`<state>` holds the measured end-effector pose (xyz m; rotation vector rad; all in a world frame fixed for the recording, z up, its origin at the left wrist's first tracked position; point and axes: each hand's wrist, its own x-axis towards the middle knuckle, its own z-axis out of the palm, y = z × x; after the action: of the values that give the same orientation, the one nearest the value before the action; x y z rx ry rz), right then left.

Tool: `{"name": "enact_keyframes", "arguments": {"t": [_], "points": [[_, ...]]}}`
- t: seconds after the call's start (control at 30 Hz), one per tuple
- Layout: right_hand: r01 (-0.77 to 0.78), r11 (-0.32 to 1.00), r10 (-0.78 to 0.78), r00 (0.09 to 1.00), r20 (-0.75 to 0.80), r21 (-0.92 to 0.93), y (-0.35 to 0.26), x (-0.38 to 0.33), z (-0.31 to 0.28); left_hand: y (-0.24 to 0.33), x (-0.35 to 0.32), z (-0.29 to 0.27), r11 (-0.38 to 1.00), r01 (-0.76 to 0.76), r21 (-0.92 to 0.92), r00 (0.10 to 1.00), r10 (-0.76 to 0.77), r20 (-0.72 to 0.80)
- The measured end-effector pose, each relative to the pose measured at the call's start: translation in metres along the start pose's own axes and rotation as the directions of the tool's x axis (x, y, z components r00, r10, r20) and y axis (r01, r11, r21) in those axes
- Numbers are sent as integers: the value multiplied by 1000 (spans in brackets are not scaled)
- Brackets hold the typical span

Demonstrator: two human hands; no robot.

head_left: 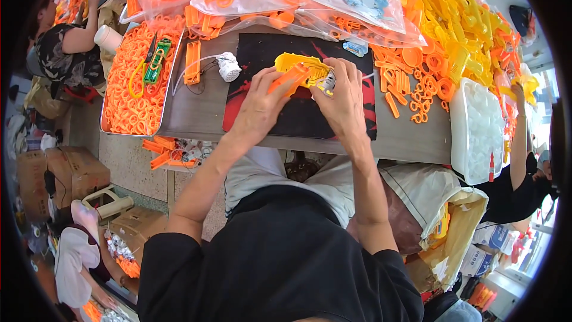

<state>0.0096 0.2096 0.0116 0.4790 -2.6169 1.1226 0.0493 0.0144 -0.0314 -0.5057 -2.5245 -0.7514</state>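
Observation:
Over a black and red mat (262,48), both hands hold a yellow hollow plastic shell (286,59) with ribs and thin wires inside. My left hand (257,106) is closed round an orange plastic piece (292,79) pressed against the shell's near left side. Closed at the shell's right end, my right hand (345,104) pinches a small grey-white part (329,80) at its inner edge. My fingers hide how these parts meet. Left of the mat lie a white rounded part (228,67) with a cable and a long orange piece (192,62).
An orange-filled metal tray (162,107) at left carries scissors (151,48) and a green tool (155,68). Bags of parts (250,0) line the back. Yellow shells (441,12) and orange rings (424,92) pile up right, beside a white tub (468,170). Other people work on both sides.

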Motion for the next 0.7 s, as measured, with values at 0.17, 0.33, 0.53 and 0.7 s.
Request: {"name": "enact_keyframes", "arguments": {"t": [0.17,0.33,0.53,0.7], "points": [[-35,990,61,978,198,-136,20,4,-2,6,0,6,986,72,-152,994,-85,-75],[80,987,-76,997,32,-137,16,1,10,15,3,20,993,103,57,981,-92,-169],[202,957,-193,979,65,-207,31,10,18,10,3,23,994,55,-92,983,-70,-170],[87,996,-87,979,184,5,42,21,14,7,1,23,992,58,-115,985,-76,-156]]}}
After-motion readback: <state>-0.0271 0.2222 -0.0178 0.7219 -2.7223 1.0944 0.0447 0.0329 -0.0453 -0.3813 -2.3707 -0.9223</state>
